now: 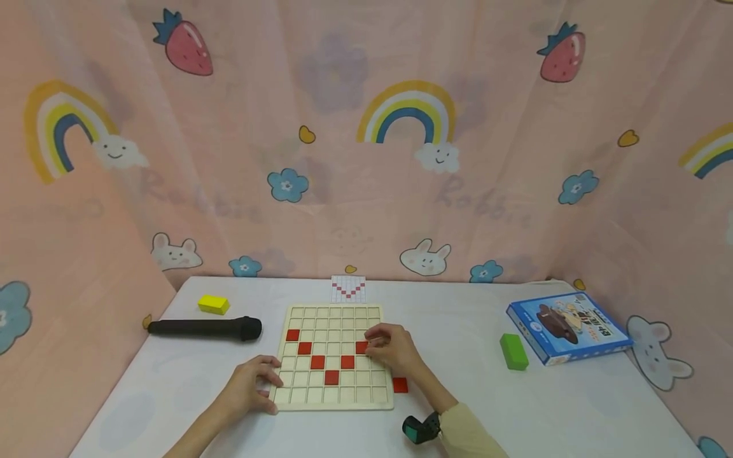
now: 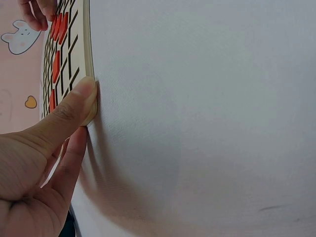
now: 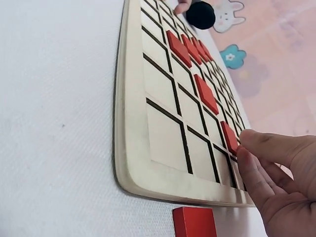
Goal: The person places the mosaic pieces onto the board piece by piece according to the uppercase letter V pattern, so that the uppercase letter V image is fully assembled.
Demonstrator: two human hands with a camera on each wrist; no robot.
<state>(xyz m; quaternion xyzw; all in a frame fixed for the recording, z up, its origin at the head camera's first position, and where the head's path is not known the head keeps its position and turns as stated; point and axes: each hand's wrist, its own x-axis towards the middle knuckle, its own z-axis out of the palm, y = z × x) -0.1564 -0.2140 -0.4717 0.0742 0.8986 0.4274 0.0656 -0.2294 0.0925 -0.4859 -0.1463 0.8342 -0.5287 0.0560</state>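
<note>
A cream grid board (image 1: pixel 303 407) lies flat on the table, with several red square tiles (image 1: pixel 331 378) in its cells, laid in a V. My left hand (image 1: pixel 249 385) grips the board's near left corner; in the left wrist view its thumb (image 2: pixel 74 101) presses on the rim. Over the right part of the board, my right hand (image 1: pixel 395 348) pinches a red tile (image 3: pixel 229 137) at its edge, thumb and finger close together. Another red tile (image 1: pixel 400 385) lies on the table beside the board's right edge. Something small and red shows beneath the left hand, mostly hidden.
A card with a red V pattern (image 1: pixel 348 289) lies behind the board. To the left are a black microphone (image 1: pixel 200 328) and a yellow block (image 1: pixel 214 305). On the right lie a green block (image 1: pixel 514 352) and a blue box (image 1: pixel 569 327). A patterned curtain (image 1: pixel 343 210) encloses the table.
</note>
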